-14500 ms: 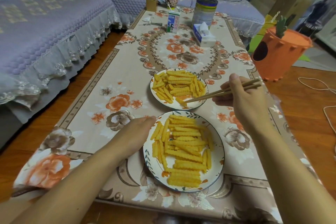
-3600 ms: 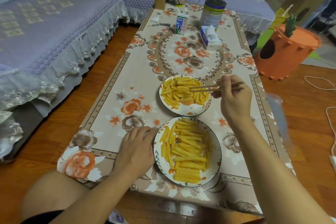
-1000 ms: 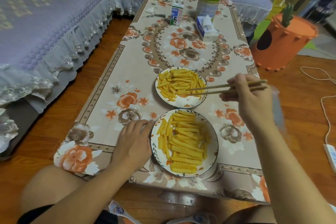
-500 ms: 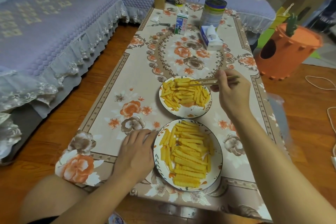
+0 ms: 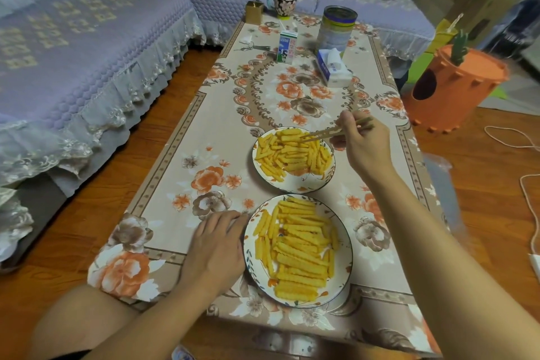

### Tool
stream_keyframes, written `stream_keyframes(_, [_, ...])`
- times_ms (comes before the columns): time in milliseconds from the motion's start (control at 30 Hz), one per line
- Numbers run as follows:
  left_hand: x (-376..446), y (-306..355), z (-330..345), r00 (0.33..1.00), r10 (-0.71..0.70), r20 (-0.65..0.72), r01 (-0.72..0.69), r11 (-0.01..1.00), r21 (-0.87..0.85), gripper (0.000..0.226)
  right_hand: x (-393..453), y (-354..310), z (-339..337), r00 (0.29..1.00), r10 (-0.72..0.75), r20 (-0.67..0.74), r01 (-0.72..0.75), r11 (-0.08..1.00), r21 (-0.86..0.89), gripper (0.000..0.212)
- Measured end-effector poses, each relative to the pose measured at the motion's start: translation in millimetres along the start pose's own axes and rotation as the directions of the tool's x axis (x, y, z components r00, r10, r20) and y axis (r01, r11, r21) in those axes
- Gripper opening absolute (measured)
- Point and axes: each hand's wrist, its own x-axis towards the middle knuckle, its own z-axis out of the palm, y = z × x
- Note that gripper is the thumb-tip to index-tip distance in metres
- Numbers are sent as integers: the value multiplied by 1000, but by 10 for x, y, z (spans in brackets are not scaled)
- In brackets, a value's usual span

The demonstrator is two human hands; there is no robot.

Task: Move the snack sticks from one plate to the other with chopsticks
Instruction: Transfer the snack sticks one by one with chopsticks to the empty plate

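The right hand [image 5: 365,143] pinches wooden chopsticks [image 5: 327,133], tips among ridged yellow snack sticks [image 5: 292,152] on the far round plate [image 5: 295,185]. The left hand [image 5: 216,245] rests flat, fingers relaxed, touching the near plate [image 5: 344,269] on the floral-clothed bench [image 5: 175,155]; the milk carton [image 5: 287,47] print is unreadable.

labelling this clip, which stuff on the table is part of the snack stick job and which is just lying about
Part of the job:
- chopsticks, held in the right hand
- far plate of snack sticks
- near plate of sticks, left hand at its rim

Lying about:
- milk carton
- tin can
- tissue box
- mug
- keys
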Motion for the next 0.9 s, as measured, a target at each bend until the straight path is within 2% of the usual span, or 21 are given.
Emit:
stream_keyframes(233, [-3,12,-24,1000,-10,3,10,1000,-15,54,-83,-197,-162,996,40,-80,-35,998,54,37])
stream_keyframes(467, [3,28,-17,1000,-21,-12,21,999,-41,50,-730,-510,-680,953,292,76,-299,947,117,46])
stream_keyframes(633, [13,-1,44,1000,-23,-8,23,999,-23,47,-1217,-466,-849,903,399,161,-418,901,116,47])
stream_keyframes(900, [-5,-7,41,1000,-11,-7,11,1000,2,47,-1544,-401,-880,912,395,113,-403,914,51,42])
